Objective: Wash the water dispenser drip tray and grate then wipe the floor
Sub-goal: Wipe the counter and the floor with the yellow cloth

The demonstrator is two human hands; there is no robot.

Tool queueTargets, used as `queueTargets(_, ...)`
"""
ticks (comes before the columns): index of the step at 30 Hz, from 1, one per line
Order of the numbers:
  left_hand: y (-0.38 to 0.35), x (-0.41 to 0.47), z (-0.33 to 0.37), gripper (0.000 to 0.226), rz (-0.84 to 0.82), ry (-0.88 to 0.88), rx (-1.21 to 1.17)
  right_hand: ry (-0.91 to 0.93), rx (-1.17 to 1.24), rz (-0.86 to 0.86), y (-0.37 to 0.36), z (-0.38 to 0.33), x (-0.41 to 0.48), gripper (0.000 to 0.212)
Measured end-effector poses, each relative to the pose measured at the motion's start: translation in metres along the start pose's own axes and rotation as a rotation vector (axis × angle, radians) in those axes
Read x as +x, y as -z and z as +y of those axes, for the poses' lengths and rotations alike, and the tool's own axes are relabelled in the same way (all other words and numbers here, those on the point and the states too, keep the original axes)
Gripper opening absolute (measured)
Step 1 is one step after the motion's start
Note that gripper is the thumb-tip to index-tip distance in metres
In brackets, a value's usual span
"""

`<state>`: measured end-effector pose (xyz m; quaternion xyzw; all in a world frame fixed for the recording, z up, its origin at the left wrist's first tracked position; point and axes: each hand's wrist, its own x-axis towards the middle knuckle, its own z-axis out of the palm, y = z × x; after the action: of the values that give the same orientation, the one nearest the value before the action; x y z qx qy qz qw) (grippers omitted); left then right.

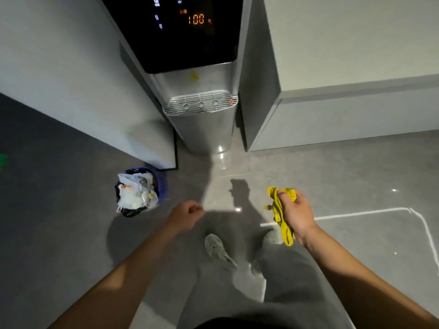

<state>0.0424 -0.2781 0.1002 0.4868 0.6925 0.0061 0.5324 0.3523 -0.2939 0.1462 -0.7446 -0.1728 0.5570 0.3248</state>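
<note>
Two hands hang over the floor point(344, 176): the right hand point(295, 213) is closed around a bunched yellow cloth point(281, 219), the left hand point(186, 216) loosely curled, empty. Wiping looks next (my guess); shake the cloth flat first. Its long axis droops below that fist. Ahead, well apart, the grate point(200, 102) sits in the water dispenser point(202, 129), lying crosswise.

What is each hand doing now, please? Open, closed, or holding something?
Left hand: loosely closed, holding nothing visible.
Right hand: closed on the yellow cloth.
</note>
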Motion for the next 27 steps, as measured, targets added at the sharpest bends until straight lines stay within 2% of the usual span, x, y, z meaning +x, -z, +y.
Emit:
queueTargets(7, -0.008, -0.041, 0.109, 0.003, 0.033, -0.054, -0.028, 0.004, 0.145, 0.026, 0.074, -0.065, -0.016, 0.018)
queueTargets(11, -0.017, -0.021, 0.182, 0.006, 0.022, -0.137, -0.026, 0.044, 0.149, 0.036, 0.126, -0.107, 0.025, 0.024)
queueTargets(15, -0.025, -0.005, 0.27, 0.013, 0.08, -0.135, -0.167, 0.106, 0.208, 0.006, 0.186, -0.173, 0.062, 0.025)
queueTargets(21, -0.029, 0.032, 0.395, 0.008, 0.135, -0.26, -0.255, 0.276, 0.191, 0.006, 0.247, -0.27, 0.128, 0.026)
queueTargets(25, -0.035, 0.069, 0.462, 0.031, 0.181, -0.316, -0.244, 0.271, 0.202, 0.011, 0.265, -0.314, 0.177, 0.026)
queueTargets(27, -0.034, 0.093, 0.487, 0.032, 0.205, -0.326, -0.259, 0.281, 0.198, 0.012, 0.269, -0.335, 0.204, 0.027)
